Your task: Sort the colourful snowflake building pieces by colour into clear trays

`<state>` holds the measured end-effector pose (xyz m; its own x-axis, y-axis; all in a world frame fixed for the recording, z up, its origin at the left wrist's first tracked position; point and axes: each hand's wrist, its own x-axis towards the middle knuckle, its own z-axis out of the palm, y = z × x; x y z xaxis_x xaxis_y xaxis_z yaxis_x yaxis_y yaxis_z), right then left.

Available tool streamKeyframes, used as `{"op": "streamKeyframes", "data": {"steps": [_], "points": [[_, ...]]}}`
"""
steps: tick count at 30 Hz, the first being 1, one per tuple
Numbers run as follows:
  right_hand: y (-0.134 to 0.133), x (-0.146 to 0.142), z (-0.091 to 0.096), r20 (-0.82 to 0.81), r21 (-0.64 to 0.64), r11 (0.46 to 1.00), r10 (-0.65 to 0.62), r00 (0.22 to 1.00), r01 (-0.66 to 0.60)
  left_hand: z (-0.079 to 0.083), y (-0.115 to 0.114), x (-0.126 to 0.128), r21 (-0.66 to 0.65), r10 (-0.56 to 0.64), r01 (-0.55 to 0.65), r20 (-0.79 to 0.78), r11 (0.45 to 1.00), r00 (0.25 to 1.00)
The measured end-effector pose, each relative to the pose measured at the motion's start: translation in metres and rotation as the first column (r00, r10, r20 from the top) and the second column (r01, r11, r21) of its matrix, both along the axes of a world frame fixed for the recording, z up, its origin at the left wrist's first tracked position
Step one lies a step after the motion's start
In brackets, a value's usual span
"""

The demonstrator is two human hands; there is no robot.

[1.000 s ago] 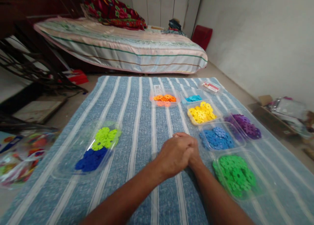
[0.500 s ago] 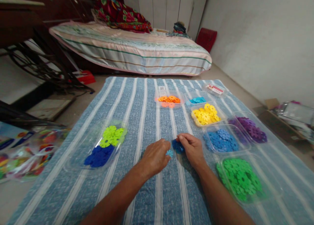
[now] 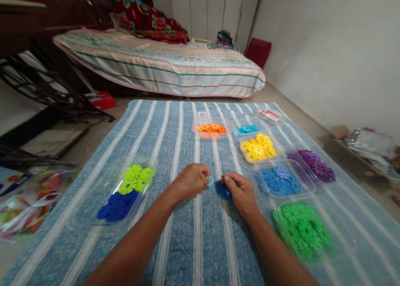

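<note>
Left hand (image 3: 192, 180): fingers bent and drawn together, gap closed down to a pinch on a small light-blue piece (image 3: 210, 181), which sticks out on the side facing the other hand. Outline of the piece partly hidden by the fingers.

Right hand (image 3: 242, 191): thumb and index finger meet at the upper edge of a dark-blue cluster (image 3: 222, 190); remaining fingers curled behind. Individual parts of the cluster too blurred to count.

Position: both held items lie between the two hands, near the middle of the bench (image 3: 175, 244), light-blue piece to the left of the cluster. Small gap between them; not touching. Whether the cluster rests on the striped cloth or is raised off it, cannot tell.

Surroundings, left side: one long clear container (image 3: 81, 209) with lime pieces (image 3: 136, 178) at the far end and navy pieces (image 3: 117, 205) nearer.

Surroundings, right side: green pieces (image 3: 303, 230) nearest, then blue pieces (image 3: 278, 180) just beside the right hand, purple pieces (image 3: 317, 165) beyond them to the right, yellow pieces (image 3: 259, 147) farther off, all in clear containers. Toward the far edge: orange pieces (image 3: 211, 129), sky-blue pieces (image 3: 248, 129), and a labelled box (image 3: 269, 115) at the far right corner
</note>
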<state>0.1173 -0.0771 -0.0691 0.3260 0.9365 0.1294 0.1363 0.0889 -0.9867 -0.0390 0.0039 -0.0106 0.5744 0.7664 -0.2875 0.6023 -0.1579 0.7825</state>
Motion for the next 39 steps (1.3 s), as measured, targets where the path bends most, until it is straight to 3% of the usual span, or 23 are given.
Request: {"op": "streamKeyframes", "data": {"steps": [4,10,13,17,23,27,31,39], "points": [[0.001,0.000,-0.001,-0.003,-0.002,1.000,0.011,1.000,-0.011,0.005,0.022,0.034,-0.017,0.115,-0.114,0.120,0.993,0.986],[0.000,-0.001,0.000,-0.038,-0.003,1.000,0.008,0.999,-0.008,0.047,0.059,0.111,-0.059,0.206,-0.200,0.404,0.978,0.891],[-0.001,-0.001,0.002,-0.049,-0.003,1.000,0.006,0.999,-0.006,0.056,0.072,0.126,-0.051,0.232,-0.231,0.399,0.972,0.887],[-0.001,-0.001,0.002,-0.071,-0.023,1.000,-0.007,0.997,0.005,0.035,0.069,0.102,0.057,0.183,-0.202,0.240,0.978,0.953],[0.000,-0.002,0.004,-0.103,-0.057,0.995,-0.083,0.991,0.077,-0.004,0.034,0.040,0.040,-0.035,0.033,0.026,0.999,0.999],[-0.001,-0.002,0.003,-0.126,-0.059,0.993,-0.110,0.986,0.104,-0.006,0.012,0.022,0.090,-0.133,0.145,-0.133,0.985,0.982],[-0.002,0.000,0.000,-0.176,-0.061,0.992,-0.119,0.977,0.109,-0.004,-0.005,0.021,0.167,-0.170,0.216,-0.253,0.962,0.952],[0.001,0.001,-0.004,-0.401,-0.036,0.988,-0.150,0.904,0.148,-0.008,-0.026,0.031,0.341,-0.155,0.270,-0.328,0.901,0.932]]}}
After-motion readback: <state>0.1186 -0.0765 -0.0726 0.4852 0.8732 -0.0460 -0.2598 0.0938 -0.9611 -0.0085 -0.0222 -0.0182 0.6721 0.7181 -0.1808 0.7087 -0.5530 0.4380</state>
